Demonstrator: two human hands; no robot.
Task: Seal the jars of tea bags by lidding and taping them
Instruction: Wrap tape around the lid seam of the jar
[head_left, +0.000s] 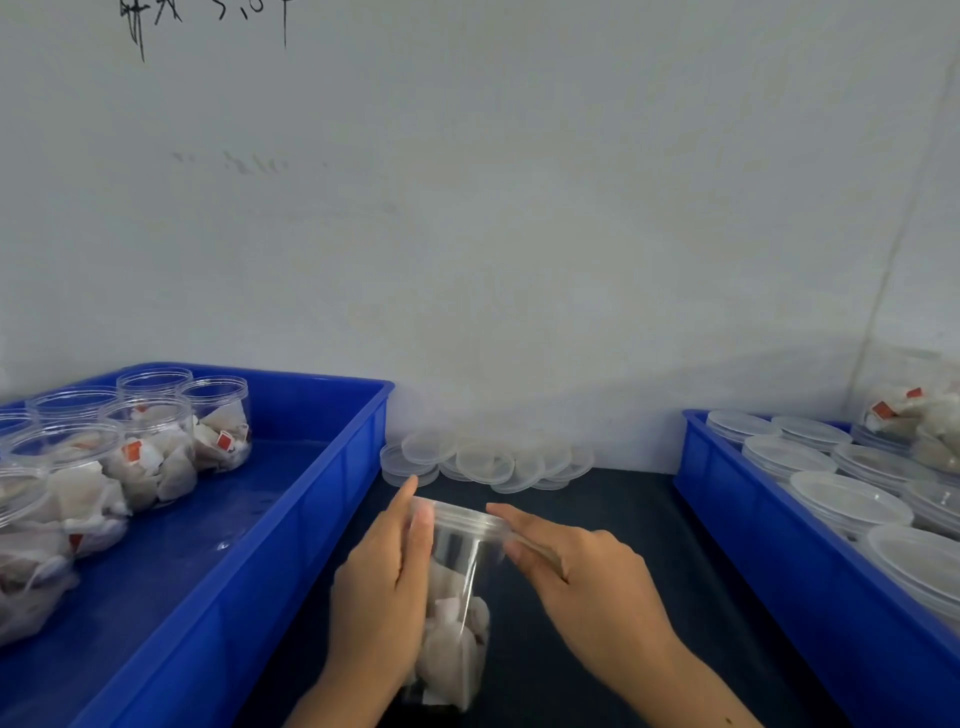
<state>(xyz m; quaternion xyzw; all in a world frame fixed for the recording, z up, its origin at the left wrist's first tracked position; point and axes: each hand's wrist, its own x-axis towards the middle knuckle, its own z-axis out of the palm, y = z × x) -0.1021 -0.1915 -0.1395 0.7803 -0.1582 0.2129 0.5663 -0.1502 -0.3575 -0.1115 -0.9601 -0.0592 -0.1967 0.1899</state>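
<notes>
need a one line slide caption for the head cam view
Both hands, left hand and right hand, hold a lidded jar of tea bags between two blue trays.

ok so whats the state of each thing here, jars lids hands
jar in hands: lidded, holds tea bags
left hand: grips the jar's side
right hand: fingertips on the lid rim
jars in left tray: filled, no lids
loose lids: piled by the wall
jars in right tray: lidded
</notes>
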